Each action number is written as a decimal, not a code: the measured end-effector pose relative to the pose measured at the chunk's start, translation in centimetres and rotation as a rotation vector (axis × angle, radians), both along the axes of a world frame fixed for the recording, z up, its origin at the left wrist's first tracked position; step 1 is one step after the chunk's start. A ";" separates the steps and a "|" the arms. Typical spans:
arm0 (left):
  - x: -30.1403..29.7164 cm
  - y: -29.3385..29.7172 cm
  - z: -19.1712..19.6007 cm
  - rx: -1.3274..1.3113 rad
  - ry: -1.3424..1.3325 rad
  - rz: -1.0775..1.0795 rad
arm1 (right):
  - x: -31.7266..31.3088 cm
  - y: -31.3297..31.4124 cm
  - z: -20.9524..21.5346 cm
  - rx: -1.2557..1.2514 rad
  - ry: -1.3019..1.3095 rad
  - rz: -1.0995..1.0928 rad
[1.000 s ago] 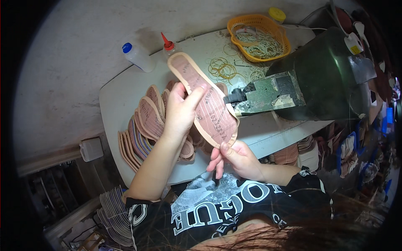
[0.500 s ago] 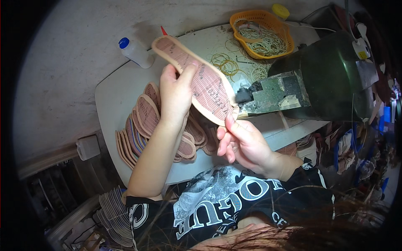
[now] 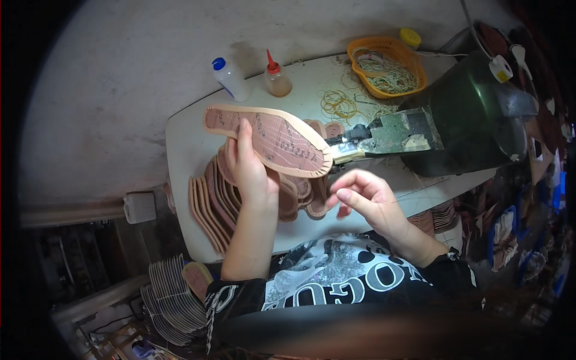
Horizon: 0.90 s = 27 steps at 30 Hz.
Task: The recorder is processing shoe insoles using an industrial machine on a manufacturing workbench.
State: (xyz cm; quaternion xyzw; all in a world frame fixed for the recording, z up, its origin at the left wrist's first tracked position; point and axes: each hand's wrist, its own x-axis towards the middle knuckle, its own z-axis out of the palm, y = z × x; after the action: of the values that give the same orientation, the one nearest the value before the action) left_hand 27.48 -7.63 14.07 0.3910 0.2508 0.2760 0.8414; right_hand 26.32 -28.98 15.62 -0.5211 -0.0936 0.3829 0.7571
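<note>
A pink shoe insole (image 3: 267,139) is pinched by the left hand (image 3: 251,171), its grip closed on the lower edge, and held flat above a stack of insoles (image 3: 216,201) on the worktop (image 3: 186,135), toe beside the machine (image 3: 444,123), while the right hand (image 3: 363,195) is held loosely spread, holding nothing.

A single head-worn fisheye camera looks steeply down, close over a white worktable (image 3: 186,150), the wearer's forearms entering from the lower edge; straight lines bow toward the dark rim.
</note>
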 end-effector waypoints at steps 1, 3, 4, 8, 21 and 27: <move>-1.1 -0.7 0.2 -0.048 -0.051 0.010 | -0.3 0.4 0.0 0.036 -0.065 -0.051; -3.0 -1.6 0.0 -0.053 -0.149 0.019 | -1.1 1.6 1.2 0.044 -0.229 -0.125; -4.0 -2.0 0.0 -0.044 -0.159 0.019 | -1.5 1.8 1.1 0.073 -0.320 -0.145; -7.2 -2.8 1.2 -0.077 -0.154 -0.105 | -2.3 0.9 1.5 -0.083 -0.671 -0.186; -11.7 -3.5 5.2 0.451 -0.351 -1.020 | -2.7 0.0 4.7 -0.060 -1.260 -0.096; -12.3 -4.8 2.6 0.547 -0.236 -0.878 | -4.7 0.6 4.0 -0.008 -1.000 -0.154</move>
State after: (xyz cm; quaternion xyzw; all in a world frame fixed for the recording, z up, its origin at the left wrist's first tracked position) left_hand 15.16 -12.44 16.63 0.6305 -0.1142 -0.0049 0.7677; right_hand 21.67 -28.42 19.57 -0.6489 -0.4046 0.0298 0.6437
